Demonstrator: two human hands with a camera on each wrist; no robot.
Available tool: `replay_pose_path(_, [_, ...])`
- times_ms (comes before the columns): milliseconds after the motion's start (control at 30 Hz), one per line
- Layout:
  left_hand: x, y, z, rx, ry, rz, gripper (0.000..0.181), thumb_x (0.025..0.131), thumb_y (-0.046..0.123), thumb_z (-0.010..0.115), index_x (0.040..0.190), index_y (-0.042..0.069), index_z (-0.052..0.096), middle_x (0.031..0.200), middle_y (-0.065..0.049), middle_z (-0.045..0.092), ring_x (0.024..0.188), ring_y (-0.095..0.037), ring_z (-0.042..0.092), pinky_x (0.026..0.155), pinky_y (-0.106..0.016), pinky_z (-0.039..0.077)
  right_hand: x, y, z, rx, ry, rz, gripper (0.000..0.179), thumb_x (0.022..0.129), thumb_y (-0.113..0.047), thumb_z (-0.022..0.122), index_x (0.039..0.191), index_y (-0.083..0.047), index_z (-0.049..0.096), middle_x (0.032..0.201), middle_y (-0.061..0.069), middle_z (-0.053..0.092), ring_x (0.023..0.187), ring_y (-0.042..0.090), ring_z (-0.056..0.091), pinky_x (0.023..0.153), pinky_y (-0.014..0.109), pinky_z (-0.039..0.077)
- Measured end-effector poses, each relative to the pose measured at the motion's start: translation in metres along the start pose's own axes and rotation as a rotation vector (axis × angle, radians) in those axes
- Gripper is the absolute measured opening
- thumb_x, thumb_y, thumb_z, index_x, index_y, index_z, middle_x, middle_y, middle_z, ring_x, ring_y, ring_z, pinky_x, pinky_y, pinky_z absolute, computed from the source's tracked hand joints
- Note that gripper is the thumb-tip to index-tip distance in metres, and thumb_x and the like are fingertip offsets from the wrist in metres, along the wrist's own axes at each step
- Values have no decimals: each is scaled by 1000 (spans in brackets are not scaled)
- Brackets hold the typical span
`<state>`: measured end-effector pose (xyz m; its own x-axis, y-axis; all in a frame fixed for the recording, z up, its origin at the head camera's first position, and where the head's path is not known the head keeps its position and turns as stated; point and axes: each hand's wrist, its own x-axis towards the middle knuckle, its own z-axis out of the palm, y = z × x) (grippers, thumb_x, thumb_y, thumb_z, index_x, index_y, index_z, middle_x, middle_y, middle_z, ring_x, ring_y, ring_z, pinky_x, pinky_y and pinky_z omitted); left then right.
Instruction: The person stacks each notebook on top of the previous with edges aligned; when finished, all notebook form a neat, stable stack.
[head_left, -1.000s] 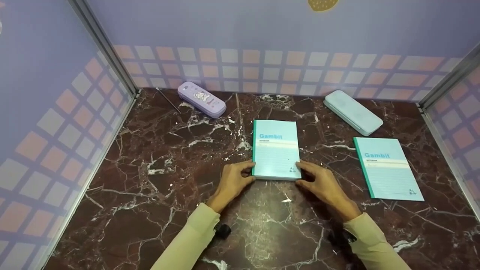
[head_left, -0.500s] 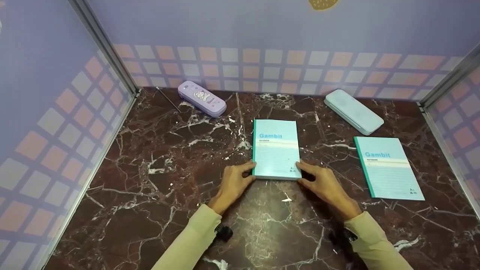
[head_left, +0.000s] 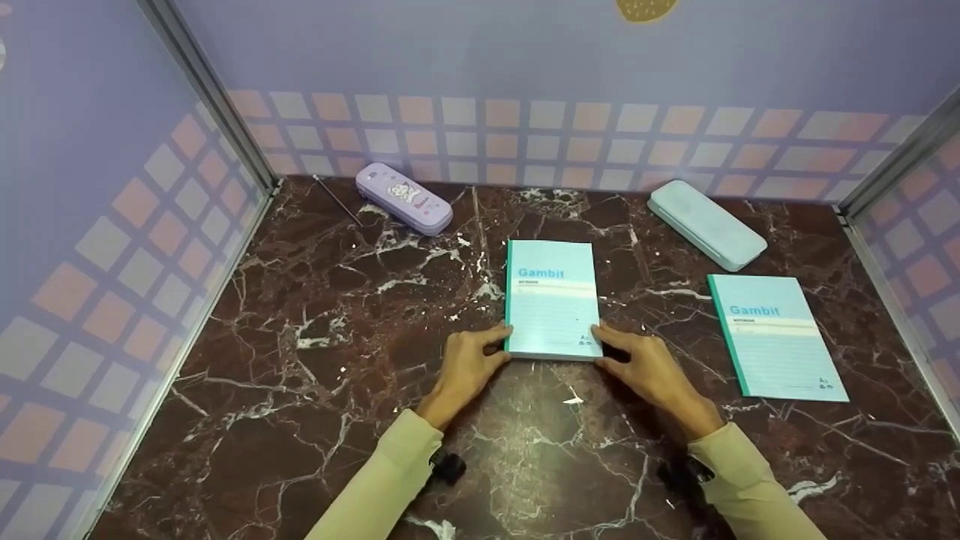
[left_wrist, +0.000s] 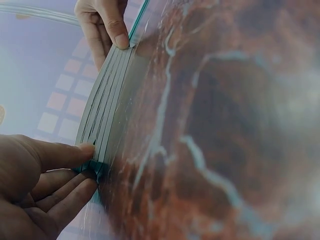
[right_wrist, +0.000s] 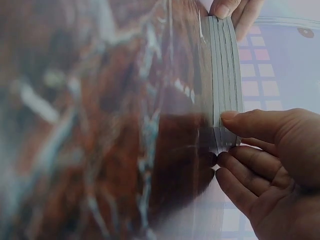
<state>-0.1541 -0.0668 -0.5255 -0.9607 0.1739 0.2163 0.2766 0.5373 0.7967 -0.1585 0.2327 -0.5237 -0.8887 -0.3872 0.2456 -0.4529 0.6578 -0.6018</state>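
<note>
So, from the head view, I had a stack of notebooks (head_left: 553, 298) lying flat in the middle of the marble bench (head_left: 315, 420), its near corners caught between my hands. My left hand (head_left: 466, 367) pinched the near left corner, by the green spine, and my right hand (head_left: 643, 367) pinched the near right corner. A single notebook (head_left: 776, 335) lay well apart on the right, a pale green pencil case (head_left: 706, 223) sat beyond it near the far wall, and a lilac pencil case (head_left: 403, 198) sat far left with a thin dark stick (head_left: 337, 200) just beside it. Nothing stood between my hands and the stack.

In the left wrist view, my left hand (left_wrist: 42, 187) had its thumb on the top cover and its fingers (left_wrist: 75, 192) curled under the corner of the stack (left_wrist: 107, 117), several thin books with green edges showing. My other hand (left_wrist: 102, 27) showed at the opposite corner.

In the right wrist view, my right hand (right_wrist: 267, 165) was clamped the same way, thumb on top, fingers (right_wrist: 240, 172) tucked beneath the stack (right_wrist: 222, 80). I judged the pile light, with smooth covers, soft enough to sag and loose enough to slide apart, so gripping both corners and squeezing seemed the safest hold.
</note>
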Motion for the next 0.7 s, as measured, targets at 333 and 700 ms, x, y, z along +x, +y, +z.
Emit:
replay_pose_path(333, [1,5,1,-5,20,28,41,82,-2,88,121,-3,77,128,-21,72,111,-37,73,100,-42,58,-4,2,-6,72,-23,86,57,89,3,83,142,5,63,141,24,62,127,46,62,108,55,50])
replay_pose_path(700, [13,22,8,-66,116,107,34,84,1,88,117,-2,78,126,-19,74,117,-36,72,104,-41,56,-9,11,-27,81,47,127,53,90,-4,85,140,0,68,134,24,69,123,45,65,104,58,53])
